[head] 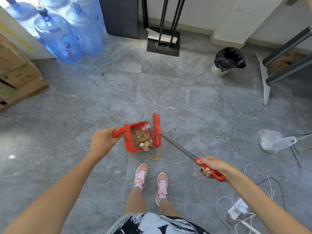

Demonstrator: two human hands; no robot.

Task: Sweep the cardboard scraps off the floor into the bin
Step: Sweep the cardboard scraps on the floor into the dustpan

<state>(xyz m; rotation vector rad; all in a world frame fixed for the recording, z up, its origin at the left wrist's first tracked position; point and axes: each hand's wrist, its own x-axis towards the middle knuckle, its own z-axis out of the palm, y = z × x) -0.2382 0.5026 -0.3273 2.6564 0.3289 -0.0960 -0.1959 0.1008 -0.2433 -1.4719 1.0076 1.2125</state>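
Gathering step: left hand [103, 141] grips the dustpan [133, 141], right hand [211, 166] grips the broom [156, 130] — next, sweep the last scraps [156, 157] in, then the bin [228, 61].

Red dustpan [129, 141] loaded with cardboard scraps [141, 139], a few more loose on the grey floor [168, 98].
The brown scraps lie heaped inside the pan, and the red broom head [157, 130] stands right against its open mouth. 1 small cluster of stray scraps [155, 157] lies just beside the pan's near corner. The pale bin [218, 71], lined with a black bag, stands well apart near the far wall.
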